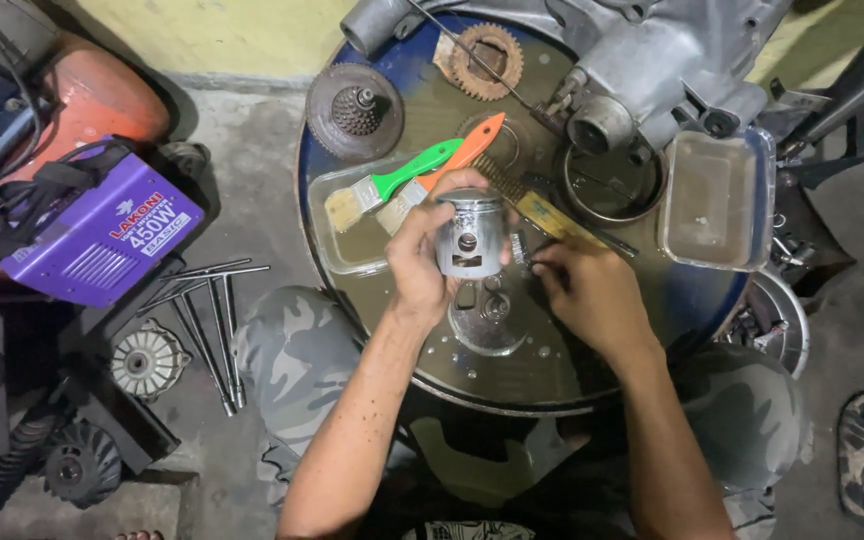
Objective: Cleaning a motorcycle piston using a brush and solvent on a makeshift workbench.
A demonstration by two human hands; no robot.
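Concrete workshop floor, grey and stained, with a round blue drum top serving as the counter at frame centre.

Item 1: silver metal piston with a round pin hole in its side, centre of frame, above the counter. The left hand is clamped round it, fingers over the crown and thumb against the skirt.

Item 2: right hand, just right of the piston, fingertips pinched together on something small and dark; what it is cannot be told. The two hands are close but apart.

Step in hand, by judgement: fitting or removing a small part at the piston. Such a move would call for a steady left grip and fine alignment from the right.

Item 3: clear rectangular plastic tray of murky liquid, left of the piston, with a green-handled paintbrush and an orange-handled paintbrush resting across it.

Item 4: second clear plastic tub, right edge of the counter.

Item 5: grey cast-metal engine casing, top of frame; rusty toothed sprocket and dark round clutch part to its left.

Item 6: purple box-shaped welding machine with black strap, left on the floor; long steel T-handle wrenches beside it.

Camouflage trousers show at the lower edges.
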